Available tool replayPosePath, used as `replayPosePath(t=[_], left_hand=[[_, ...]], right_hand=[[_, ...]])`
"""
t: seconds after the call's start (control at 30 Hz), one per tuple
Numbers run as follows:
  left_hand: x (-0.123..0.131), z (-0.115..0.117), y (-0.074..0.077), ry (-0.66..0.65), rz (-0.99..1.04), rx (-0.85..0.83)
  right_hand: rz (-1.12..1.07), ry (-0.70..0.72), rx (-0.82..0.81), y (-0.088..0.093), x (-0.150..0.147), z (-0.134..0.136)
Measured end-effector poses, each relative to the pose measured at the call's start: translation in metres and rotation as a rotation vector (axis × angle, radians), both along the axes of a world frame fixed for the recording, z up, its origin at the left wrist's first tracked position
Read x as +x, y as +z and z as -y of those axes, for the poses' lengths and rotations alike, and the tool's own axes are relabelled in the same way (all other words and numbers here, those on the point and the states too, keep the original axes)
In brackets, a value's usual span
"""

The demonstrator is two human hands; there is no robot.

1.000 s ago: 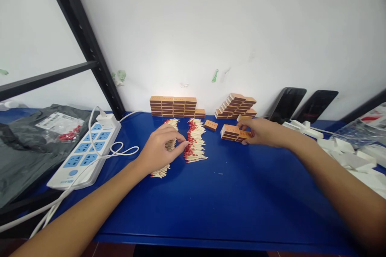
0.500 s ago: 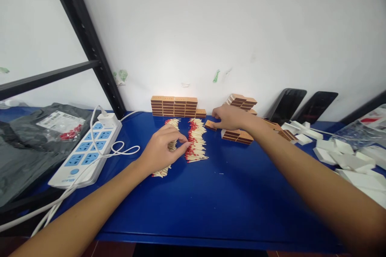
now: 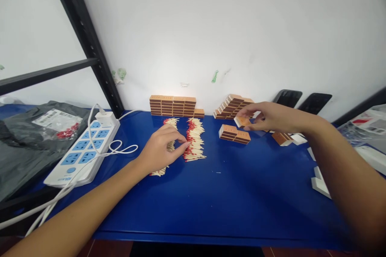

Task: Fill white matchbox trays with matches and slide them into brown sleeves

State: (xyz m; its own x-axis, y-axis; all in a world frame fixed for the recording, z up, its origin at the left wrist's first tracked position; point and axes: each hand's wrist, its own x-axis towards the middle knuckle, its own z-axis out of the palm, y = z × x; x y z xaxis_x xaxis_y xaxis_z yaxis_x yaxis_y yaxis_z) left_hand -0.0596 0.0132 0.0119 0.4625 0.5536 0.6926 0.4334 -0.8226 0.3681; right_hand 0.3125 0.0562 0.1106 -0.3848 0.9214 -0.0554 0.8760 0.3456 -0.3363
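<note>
My left hand [image 3: 164,146] rests over a row of matches [image 3: 158,171], partly covering it, with thumb and index fingertips pinched together. Their tips touch the edge of a second row of red-headed matches [image 3: 196,140]; whether they hold a match is too small to tell. On the right, my right hand [image 3: 265,115] grips an orange-brown matchbox [image 3: 243,122] between thumb and fingers. It hangs just above a low stack of matchboxes [image 3: 233,134]. Behind it, a stepped pile of matchboxes [image 3: 230,106] leans by the wall.
A neat block of matchboxes [image 3: 172,106] stands against the wall. To the left lie a white power strip [image 3: 81,152] with cables and a dark plastic bag [image 3: 27,144]. White box trays [image 3: 320,184] and two black phones [image 3: 315,103] are at the right.
My right hand has lifted the single matchbox off the table beside the matches and carried it to the right. The left hand has stayed nearly still.
</note>
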Motion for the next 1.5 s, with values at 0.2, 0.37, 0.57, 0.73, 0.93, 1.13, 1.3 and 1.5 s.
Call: replayPosePath(t=[0.2, 0.37, 0.57, 0.73, 0.93, 1.13, 1.3, 1.5], left_hand=[[-0.002, -0.005, -0.002, 0.030, -0.021, 0.046], [-0.005, -0.009, -0.002, 0.039, -0.028, 0.068], [-0.006, -0.009, -0.004, 0.050, -0.039, 0.055], [-0.006, -0.009, -0.002, 0.055, -0.048, 0.042], [-0.007, -0.010, -0.002, 0.048, -0.057, 0.048], [-0.008, -0.010, -0.003, 0.052, -0.049, 0.057], [-0.009, -0.012, -0.002, 0.058, -0.059, 0.062], [-0.009, -0.012, 0.000, 0.065, -0.062, 0.069]], right_hand=[[0.004, -0.042, -0.045, -0.030, 0.021, 0.007], [0.062, -0.002, -0.031, -0.044, 0.011, -0.001], [-0.052, -0.149, 0.061, -0.040, 0.028, -0.002], [0.039, -0.337, 0.299, -0.055, 0.061, -0.020], [0.199, -0.167, 0.442, -0.093, 0.072, -0.045], [0.197, -0.168, 0.473, -0.104, 0.075, -0.051], [0.115, -0.144, 0.377, -0.098, 0.073, -0.045], [0.024, -0.094, 0.205, -0.096, 0.064, -0.041]])
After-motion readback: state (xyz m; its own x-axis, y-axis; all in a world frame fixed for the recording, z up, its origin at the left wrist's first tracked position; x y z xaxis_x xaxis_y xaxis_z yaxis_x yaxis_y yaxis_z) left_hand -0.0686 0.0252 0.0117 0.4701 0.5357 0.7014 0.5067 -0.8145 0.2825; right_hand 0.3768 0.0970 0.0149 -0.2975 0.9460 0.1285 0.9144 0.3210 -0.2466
